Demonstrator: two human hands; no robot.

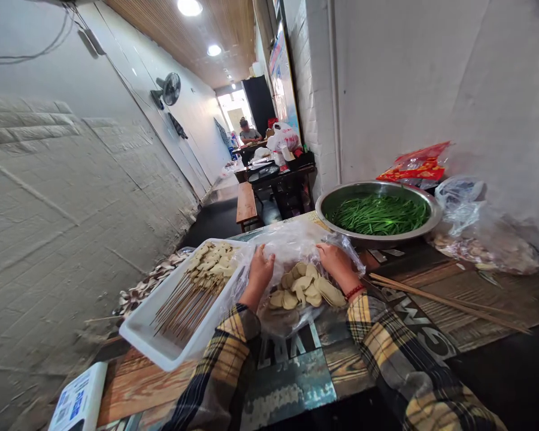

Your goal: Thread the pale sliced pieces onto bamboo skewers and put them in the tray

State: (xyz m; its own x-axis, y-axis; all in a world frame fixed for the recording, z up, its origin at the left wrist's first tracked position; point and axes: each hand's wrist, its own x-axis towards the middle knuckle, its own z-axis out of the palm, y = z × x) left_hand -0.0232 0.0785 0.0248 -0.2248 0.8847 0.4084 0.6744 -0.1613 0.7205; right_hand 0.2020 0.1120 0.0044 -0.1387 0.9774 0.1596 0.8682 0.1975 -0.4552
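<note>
From where I stand, the person's left hand (259,274) and right hand (336,264) are set apart, each closed on an edge of a clear plastic bag (287,239) that lies spread on the bench (291,383), with a pile of pale, flat slices (312,287) inside it between the wrists. Just beside the left hand sits a white tray (155,341) of loaded skewers (188,308), while a metal bowl (377,238) of long greens (381,215) stands beyond the right, near some bare sticks (431,298).
</note>
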